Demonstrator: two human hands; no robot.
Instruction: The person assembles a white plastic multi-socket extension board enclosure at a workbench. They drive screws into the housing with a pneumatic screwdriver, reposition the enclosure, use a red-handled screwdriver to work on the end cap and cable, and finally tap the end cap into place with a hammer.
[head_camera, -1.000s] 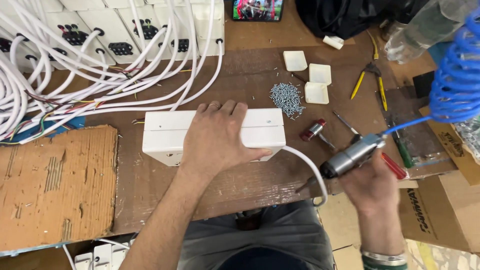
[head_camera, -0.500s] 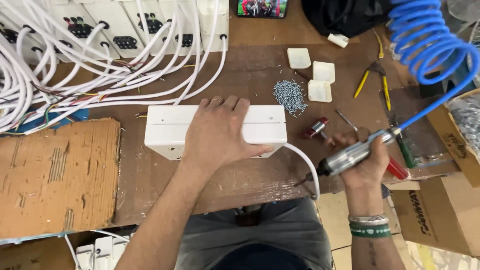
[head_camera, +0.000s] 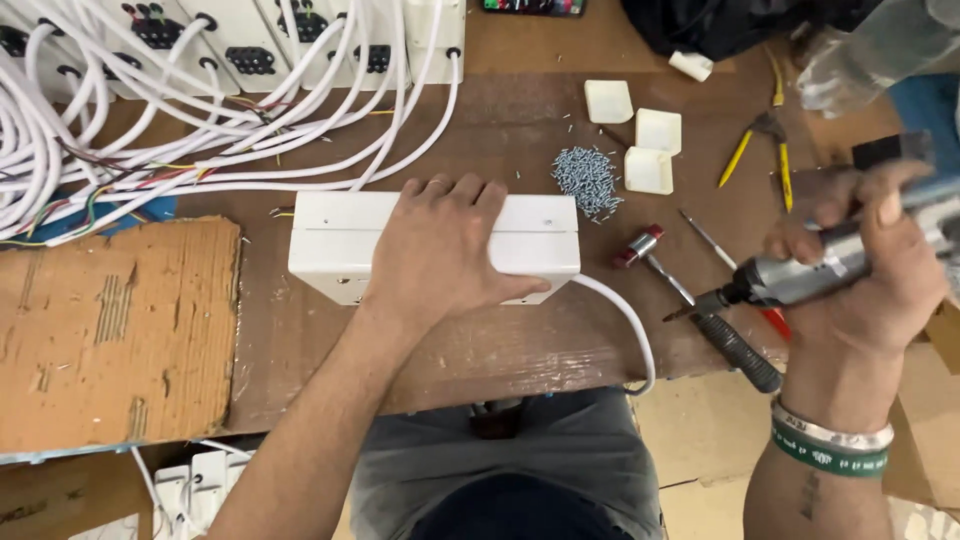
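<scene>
My left hand (head_camera: 445, 250) lies flat on a white rectangular box (head_camera: 340, 240) at the middle of the brown workbench (head_camera: 520, 345), pressing it down. A white cable (head_camera: 625, 320) leaves the box's right end and curves over the bench's near edge. To the right, raised off the bench, my right hand (head_camera: 870, 260) grips a silver pneumatic screwdriver (head_camera: 800, 280) whose bit points left and down toward the box's right end. The bit tip is apart from the box.
A pile of small screws (head_camera: 586, 178) lies behind the box, with three cream plastic caps (head_camera: 645, 140), yellow-handled pliers (head_camera: 760, 140) and a small hammer (head_camera: 700, 310) nearby. White boxes with many white cables (head_camera: 150, 110) fill the back left. A cardboard sheet (head_camera: 100, 330) covers the near left.
My right hand has lifted the screwdriver up and to the right, away from the bench. The blue coiled hose has left the view. My left hand stays on the box.
</scene>
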